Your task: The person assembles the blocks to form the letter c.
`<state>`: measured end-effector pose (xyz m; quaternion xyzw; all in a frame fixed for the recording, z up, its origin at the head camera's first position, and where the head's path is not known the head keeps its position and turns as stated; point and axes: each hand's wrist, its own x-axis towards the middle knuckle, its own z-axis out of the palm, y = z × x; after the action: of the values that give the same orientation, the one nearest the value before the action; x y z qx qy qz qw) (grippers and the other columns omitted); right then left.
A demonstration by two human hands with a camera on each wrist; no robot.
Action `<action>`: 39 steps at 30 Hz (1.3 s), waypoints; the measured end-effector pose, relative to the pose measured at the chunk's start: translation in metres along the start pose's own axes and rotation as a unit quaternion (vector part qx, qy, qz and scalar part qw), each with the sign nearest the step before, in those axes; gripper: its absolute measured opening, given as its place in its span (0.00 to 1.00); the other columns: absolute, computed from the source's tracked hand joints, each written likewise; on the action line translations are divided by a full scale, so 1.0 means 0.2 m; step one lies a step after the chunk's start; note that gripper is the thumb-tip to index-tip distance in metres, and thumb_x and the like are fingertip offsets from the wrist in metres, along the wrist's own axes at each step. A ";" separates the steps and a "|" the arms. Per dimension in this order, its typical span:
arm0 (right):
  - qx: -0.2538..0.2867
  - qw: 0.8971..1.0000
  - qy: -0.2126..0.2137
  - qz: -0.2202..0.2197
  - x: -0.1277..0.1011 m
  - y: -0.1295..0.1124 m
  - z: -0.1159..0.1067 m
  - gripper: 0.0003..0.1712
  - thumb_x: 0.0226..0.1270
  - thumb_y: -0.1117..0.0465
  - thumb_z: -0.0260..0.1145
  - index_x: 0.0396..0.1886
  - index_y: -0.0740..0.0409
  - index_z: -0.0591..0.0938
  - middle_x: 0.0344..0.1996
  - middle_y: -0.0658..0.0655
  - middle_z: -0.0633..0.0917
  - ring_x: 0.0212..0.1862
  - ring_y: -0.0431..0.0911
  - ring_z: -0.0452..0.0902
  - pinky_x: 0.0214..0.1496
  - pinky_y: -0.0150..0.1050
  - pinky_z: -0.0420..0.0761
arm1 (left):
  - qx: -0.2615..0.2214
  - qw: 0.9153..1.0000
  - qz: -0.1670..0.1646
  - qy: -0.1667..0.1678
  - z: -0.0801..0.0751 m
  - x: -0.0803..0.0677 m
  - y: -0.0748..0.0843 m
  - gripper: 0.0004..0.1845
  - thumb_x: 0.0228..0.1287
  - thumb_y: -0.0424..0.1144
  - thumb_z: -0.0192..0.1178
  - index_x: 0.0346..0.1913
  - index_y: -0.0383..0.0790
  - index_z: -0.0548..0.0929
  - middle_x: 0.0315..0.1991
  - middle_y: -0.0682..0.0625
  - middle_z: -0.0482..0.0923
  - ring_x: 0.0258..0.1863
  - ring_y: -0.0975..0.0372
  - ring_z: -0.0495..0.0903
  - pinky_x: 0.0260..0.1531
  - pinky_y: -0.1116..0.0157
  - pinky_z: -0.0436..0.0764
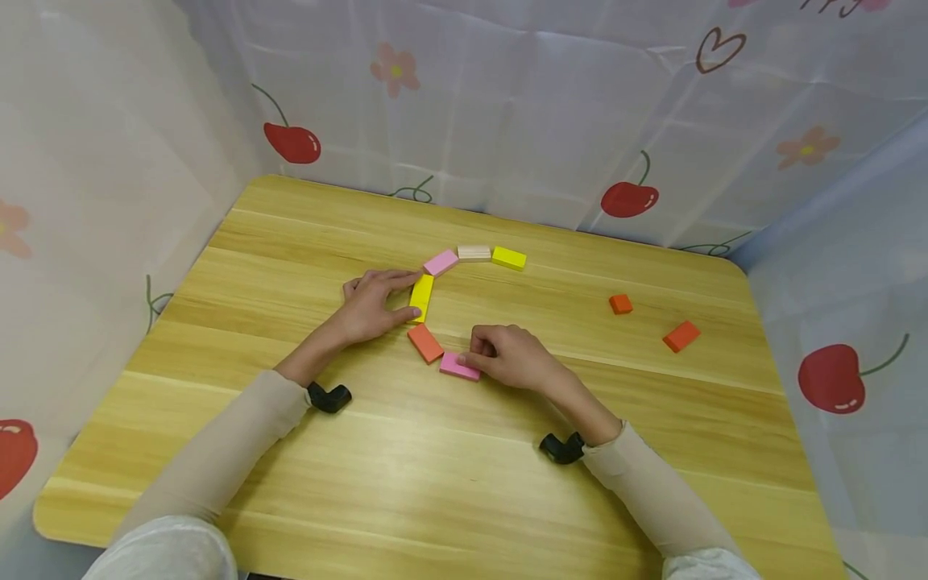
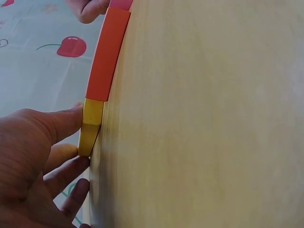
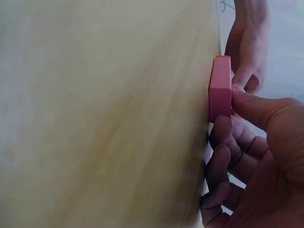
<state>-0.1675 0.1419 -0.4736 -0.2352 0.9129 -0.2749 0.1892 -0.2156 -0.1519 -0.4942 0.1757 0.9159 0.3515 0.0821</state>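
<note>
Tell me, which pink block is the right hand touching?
The bright pink block at the near end of the curved row, beside the orange block. The right hand holds it. The paler pink block lies farther back, untouched.

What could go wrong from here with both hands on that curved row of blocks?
1. The right hand pinches the pink block beside the orange block; a slip may knock the orange one askew.
2. The left hand touches the yellow block; a push might break the arc.
</note>
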 end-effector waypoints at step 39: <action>0.021 0.991 0.107 0.074 -0.59 0.61 -0.34 0.11 0.82 0.48 0.66 0.46 0.48 0.87 0.37 0.51 0.89 0.38 0.41 0.79 0.42 0.33 0.78 | -0.002 1.000 0.004 0.002 -0.01 -0.01 0.01 0.38 0.75 0.50 0.69 0.83 0.51 0.69 0.82 0.44 0.69 0.79 0.40 0.61 0.68 0.34 0.47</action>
<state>-0.1431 0.3232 -0.4686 -0.1322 0.9368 -0.3028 0.1154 -0.2136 -0.1513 -0.4914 0.1786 0.9147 0.3538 0.0786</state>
